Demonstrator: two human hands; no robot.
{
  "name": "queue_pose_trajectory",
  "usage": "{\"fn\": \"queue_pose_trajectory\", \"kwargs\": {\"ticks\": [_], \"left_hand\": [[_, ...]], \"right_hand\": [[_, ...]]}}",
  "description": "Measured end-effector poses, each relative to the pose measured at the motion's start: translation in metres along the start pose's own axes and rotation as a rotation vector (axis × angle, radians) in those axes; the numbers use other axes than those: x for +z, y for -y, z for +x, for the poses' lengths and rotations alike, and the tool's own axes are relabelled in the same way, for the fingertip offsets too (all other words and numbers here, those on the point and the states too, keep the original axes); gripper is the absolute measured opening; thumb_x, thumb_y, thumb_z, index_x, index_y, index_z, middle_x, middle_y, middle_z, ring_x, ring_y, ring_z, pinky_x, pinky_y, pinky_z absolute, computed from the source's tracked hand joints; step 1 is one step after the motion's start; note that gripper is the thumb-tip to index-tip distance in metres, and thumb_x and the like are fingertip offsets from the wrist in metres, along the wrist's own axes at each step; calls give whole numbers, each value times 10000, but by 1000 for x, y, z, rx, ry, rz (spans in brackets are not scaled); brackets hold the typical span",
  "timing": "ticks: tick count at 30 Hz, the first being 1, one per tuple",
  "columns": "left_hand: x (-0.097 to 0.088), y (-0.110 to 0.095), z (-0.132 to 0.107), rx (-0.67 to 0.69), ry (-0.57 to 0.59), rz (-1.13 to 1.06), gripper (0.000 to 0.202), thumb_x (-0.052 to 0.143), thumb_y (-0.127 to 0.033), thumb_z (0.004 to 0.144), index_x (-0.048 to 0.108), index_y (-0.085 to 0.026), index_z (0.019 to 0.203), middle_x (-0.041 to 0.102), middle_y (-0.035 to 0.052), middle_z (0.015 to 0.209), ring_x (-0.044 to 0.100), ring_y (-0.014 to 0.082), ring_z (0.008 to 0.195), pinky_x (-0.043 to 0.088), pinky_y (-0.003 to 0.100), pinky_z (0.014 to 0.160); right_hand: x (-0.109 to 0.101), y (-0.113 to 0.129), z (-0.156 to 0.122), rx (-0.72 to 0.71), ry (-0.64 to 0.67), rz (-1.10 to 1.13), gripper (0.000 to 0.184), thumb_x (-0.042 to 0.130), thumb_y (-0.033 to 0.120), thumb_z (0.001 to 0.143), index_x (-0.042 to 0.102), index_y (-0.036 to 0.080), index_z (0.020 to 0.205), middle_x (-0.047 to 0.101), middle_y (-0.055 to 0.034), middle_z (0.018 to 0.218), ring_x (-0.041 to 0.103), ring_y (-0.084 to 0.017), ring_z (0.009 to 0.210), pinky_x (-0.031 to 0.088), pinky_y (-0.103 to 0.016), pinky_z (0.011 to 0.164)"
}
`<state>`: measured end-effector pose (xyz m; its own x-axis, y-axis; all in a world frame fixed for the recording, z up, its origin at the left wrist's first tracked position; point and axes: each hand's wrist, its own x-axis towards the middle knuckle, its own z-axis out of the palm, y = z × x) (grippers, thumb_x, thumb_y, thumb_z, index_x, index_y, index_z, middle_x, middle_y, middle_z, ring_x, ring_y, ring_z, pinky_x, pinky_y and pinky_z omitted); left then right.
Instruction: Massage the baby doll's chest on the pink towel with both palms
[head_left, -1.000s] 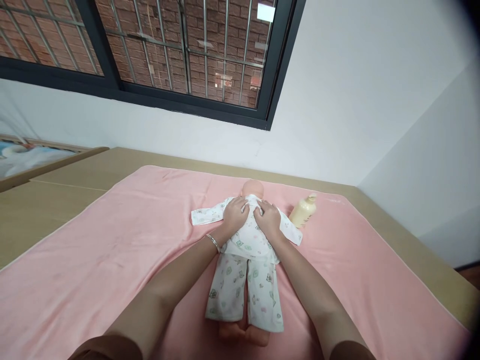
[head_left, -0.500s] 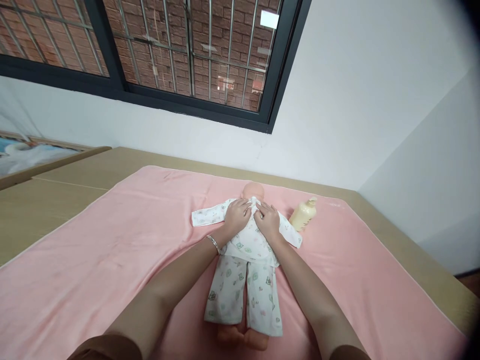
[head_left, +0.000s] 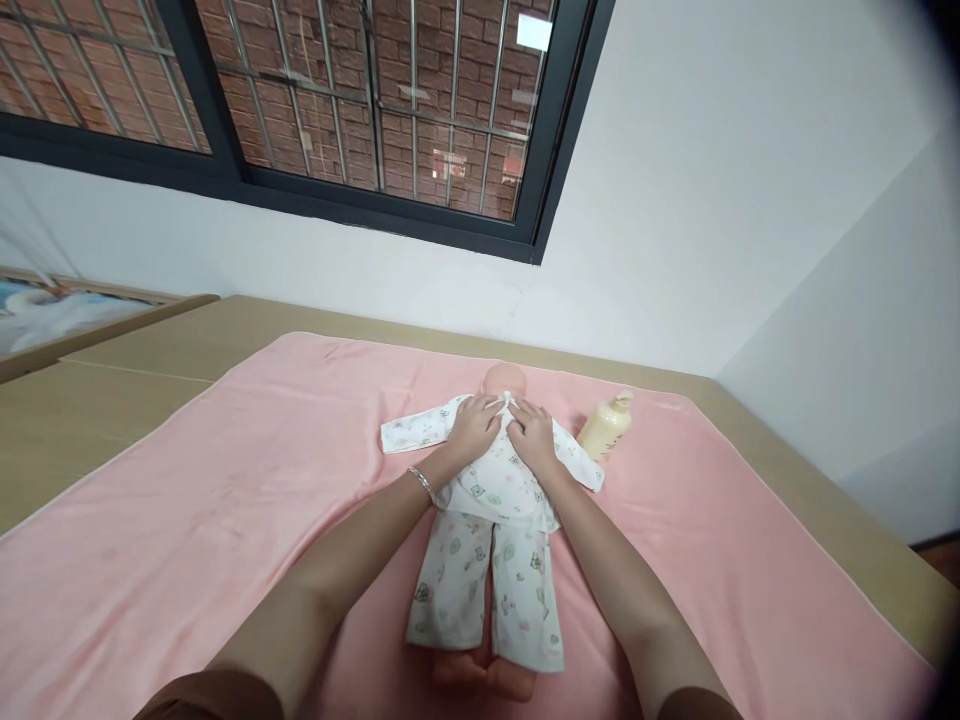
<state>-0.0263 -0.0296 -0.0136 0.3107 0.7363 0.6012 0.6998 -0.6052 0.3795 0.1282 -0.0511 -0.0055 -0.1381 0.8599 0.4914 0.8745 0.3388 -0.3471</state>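
Observation:
A baby doll lies on its back on a pink blanket, head toward the wall. It wears a white printed shirt with sleeves spread sideways and matching trousers; its bare feet stick out at the bottom. At the neckline, my left hand and my right hand face each other, fingers closed on the shirt's front on either side of the collar. The thumbs hide part of what the fingertips pinch. A bracelet circles my left wrist.
A bottle of pale yellow liquid lies tilted beside the doll's right-hand sleeve in view. The wooden surface shows around the blanket, bounded by a white wall under a barred window. A wooden-edged bed or crib stands far left.
Both hands stay at the doll's collar with only slight finger movement. The whole view shifts very slightly; doll and bottle keep their places.

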Motion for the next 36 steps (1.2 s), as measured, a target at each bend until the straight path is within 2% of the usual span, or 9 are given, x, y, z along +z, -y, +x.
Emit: {"fn": "queue_pose_trajectory", "kwargs": {"ticks": [5,11,16,20,25,28,31,33,36], "left_hand": [[0,0,0,-59,-59,-101,311,507,-183,864,711,-255,1088,685,26,1196,600,210,1121,450,412,1041],[0,-3,-1,-146,-69,-66,311,508,-260,898,673,-213,1158,667,62,1241,576,239,1180,433,433,1070],[3,-2,-1,-189,-68,2,317,472,-280,918,657,-188,1159,657,92,1247,564,258,1199,415,456,1083],[4,1,-2,-188,-101,-13,344,413,-293,947,647,-174,1170,670,94,1219,577,252,1184,429,445,1075],[4,4,-3,-183,-136,-61,382,340,-290,977,651,-165,1161,679,101,1201,589,239,1173,442,434,1073],[5,4,-4,-193,-137,-86,394,321,-269,979,640,-144,1174,667,113,1233,581,230,1194,426,430,1095],[6,5,-5,-200,-149,-110,403,312,-253,975,636,-123,1176,663,127,1239,580,233,1195,428,431,1095],[7,6,-5,-199,-158,-119,403,309,-253,974,641,-131,1168,668,123,1228,586,233,1183,437,437,1085],[7,6,-5,-198,-163,-125,400,309,-256,974,647,-149,1159,672,110,1222,589,227,1179,438,438,1085]], "right_hand": [[3,2,-5,57,-98,48,397,456,185,851,714,232,1149,662,-66,1279,553,-202,1255,315,-403,1125],[1,5,-7,142,-154,99,388,457,227,860,699,214,1164,658,-63,1285,565,-215,1246,295,-431,1156],[2,0,-5,187,-101,142,429,436,244,882,658,198,1246,602,-71,1364,478,-243,1336,286,-448,1165],[-2,-2,-4,242,-132,145,440,440,264,885,649,152,1256,526,-114,1437,397,-278,1394,298,-467,1159],[-13,13,-6,99,-165,53,472,458,261,893,567,155,1340,405,-115,1527,310,-267,1442,212,-469,1198],[-14,24,-7,-2,-18,16,482,456,270,914,522,163,1380,400,-117,1531,298,-268,1450,164,-510,1203],[-15,30,-7,-4,129,4,481,456,297,928,504,181,1392,408,-122,1526,314,-288,1440,156,-570,1185],[-18,32,-7,19,103,11,481,449,289,929,497,177,1395,410,-125,1524,322,-274,1437,154,-554,1191],[-22,33,-9,27,-17,16,492,435,258,929,480,137,1404,386,-144,1534,305,-246,1447,129,-498,1213]]}}
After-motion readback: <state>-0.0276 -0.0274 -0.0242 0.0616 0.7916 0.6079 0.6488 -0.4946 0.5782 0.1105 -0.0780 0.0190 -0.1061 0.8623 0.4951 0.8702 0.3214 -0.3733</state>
